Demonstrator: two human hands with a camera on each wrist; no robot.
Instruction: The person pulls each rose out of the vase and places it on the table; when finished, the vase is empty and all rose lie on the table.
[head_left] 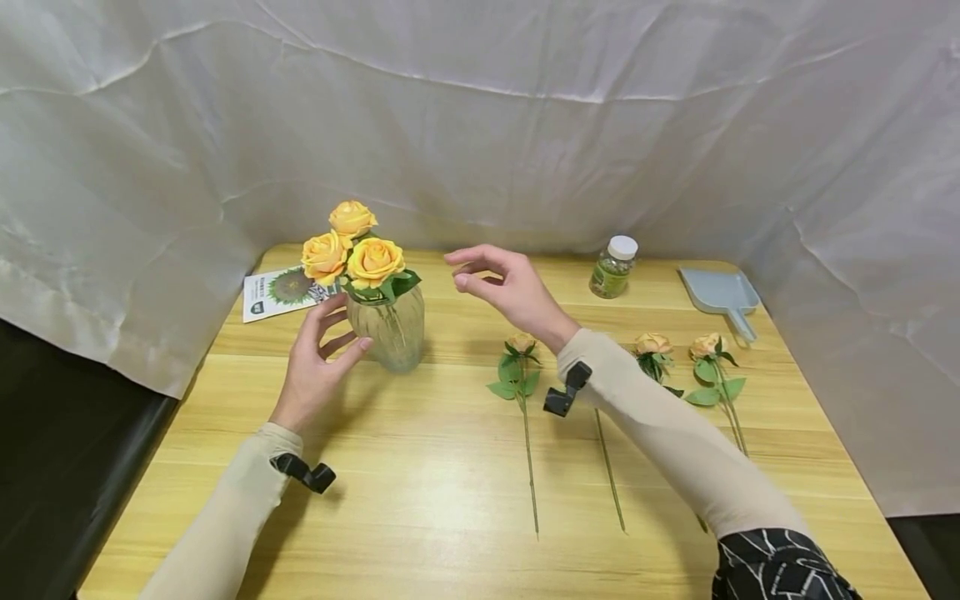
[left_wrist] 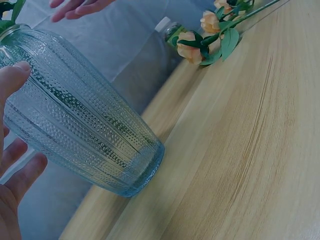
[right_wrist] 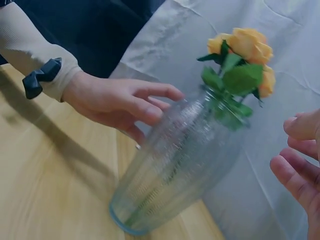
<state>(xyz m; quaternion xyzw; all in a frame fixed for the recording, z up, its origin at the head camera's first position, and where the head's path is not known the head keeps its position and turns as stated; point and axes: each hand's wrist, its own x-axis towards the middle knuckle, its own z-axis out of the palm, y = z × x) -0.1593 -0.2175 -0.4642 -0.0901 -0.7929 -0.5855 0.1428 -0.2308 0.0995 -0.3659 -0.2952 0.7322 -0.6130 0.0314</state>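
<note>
A ribbed clear glass vase [head_left: 387, 332] stands upright at the left of the table, holding several yellow roses [head_left: 358, 250] with green leaves. Beside its left side is my left hand [head_left: 318, 354], fingers spread and slightly bent; whether they touch the glass I cannot tell. My right hand [head_left: 512, 287] hovers to the right of the vase, loosely bent, with nothing in it. In the right wrist view, the stems show dimly through the vase [right_wrist: 170, 165]. Loose roses lie on the table further right: one rose [head_left: 520, 367], another rose [head_left: 652, 346] partly hidden by my right forearm, and a third rose [head_left: 708, 350].
Behind the vase lies a white printed packet [head_left: 281, 293] with a flower picture. A small jar [head_left: 613, 268] with a white lid stands at the back right, beside a grey-blue dustpan [head_left: 720, 292]. Pale fabric [head_left: 480, 125] hangs around the wooden table [head_left: 420, 500].
</note>
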